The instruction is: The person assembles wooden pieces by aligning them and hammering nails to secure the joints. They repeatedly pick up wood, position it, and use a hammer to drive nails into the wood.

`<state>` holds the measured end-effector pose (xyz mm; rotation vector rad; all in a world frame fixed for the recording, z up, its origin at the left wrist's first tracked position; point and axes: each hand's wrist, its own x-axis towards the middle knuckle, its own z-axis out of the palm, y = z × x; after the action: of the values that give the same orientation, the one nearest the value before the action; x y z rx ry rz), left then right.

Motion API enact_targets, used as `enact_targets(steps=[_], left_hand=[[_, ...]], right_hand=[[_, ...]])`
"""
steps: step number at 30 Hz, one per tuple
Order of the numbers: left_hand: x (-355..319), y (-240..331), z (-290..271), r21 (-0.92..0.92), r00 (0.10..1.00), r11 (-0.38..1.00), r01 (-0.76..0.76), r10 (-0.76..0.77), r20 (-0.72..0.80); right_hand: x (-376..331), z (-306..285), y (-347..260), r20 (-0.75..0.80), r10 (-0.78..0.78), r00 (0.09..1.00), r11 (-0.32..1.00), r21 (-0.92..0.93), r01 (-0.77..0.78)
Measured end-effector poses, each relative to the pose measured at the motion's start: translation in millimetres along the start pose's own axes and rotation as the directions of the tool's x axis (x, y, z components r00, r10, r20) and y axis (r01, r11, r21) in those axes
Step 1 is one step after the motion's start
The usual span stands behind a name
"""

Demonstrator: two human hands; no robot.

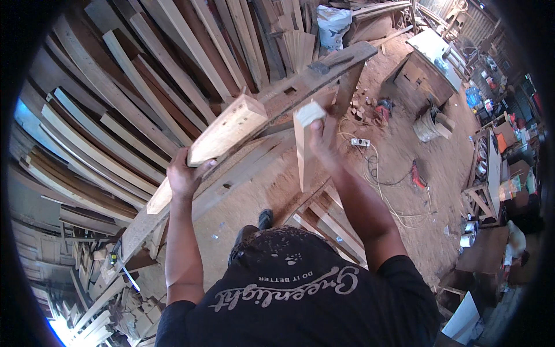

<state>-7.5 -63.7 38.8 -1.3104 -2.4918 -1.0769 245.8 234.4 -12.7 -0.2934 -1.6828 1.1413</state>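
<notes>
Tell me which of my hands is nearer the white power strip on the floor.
Right. Your right hand, holding a wooden piece, appears just left of the power strip; your left hand, gripping a pale wooden beam, is much farther left.

The place is looked at from the person's head, by the left one of two cameras worn side by side. The view is pointed down and a little to the front. The black shirt (324, 289) is seen closest, at the bottom, and the left hand (186, 175) and right hand (322, 137) are shown farther out, near the middle. The brown floor (445, 156) and a shoe (265, 218) are seen from above. A white-topped table (429, 45) is caught much farther off, at the top right. Things are seen very wide: the long boards (144, 87) at the left are made to look bent, and the corners are left dark.
</notes>
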Motion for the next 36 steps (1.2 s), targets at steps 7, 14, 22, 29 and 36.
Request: enact_targets(steps=[7,14,22,29,36], left_hand=[[-8,-1,-2,-0.047,0.999,0.998,-0.033,0.031,-0.040],[-18,2,3,0.034,0.997,0.996,-0.077,0.077,0.004],[-48,-1,21,0.082,0.980,0.978,-0.192,0.195,-0.031],[-107,9,23,0.108,0.953,0.947,-0.303,0.298,0.058],[-156,12,17,0.119,0.952,0.946,-0.303,0.305,0.003]], right_hand=[[31,-36,12,-0.006,-0.071,0.997,0.983,-0.170,0.069],[11,-33,-9,0.034,0.164,0.986,0.984,0.061,-0.166],[-36,-46,-73,-0.150,0.391,0.908,0.906,0.235,-0.352],[-96,-75,-89,-0.288,0.121,0.950,0.988,0.130,-0.086],[-118,-56,-114,-0.147,0.056,0.988,0.998,-0.008,-0.058]])
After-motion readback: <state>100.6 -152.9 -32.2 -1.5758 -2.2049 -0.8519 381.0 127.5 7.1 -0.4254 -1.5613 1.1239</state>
